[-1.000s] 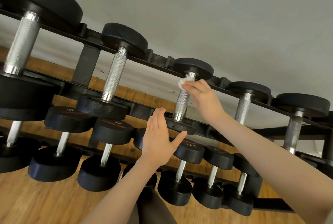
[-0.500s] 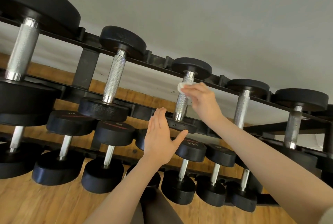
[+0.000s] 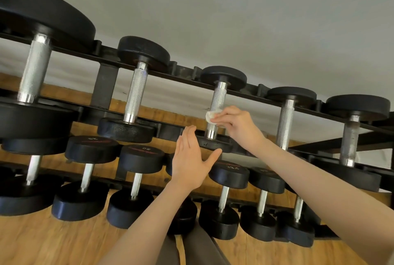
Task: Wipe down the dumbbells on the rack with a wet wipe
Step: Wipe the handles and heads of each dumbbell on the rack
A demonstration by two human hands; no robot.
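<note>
Pinching the wet wipe [image 3: 211, 115] against the dumbbell [image 3: 217, 103] handle, the right hand [image 3: 238, 124] scrubs it; at 7 o'clock, the left hand [image 3: 191, 162] rests flat and relaxed on its near head, likely steadying.

A single wide-angle view comes from the person's head, tilted and close to the rack [image 3: 255, 92], near enough that both forearms reach in from the bottom edge. It faces the upper row of dumbbells [image 3: 136, 94], with the wooden floor [image 3: 42, 241] below and a grey wall [image 3: 234, 9] filling the top.
</note>
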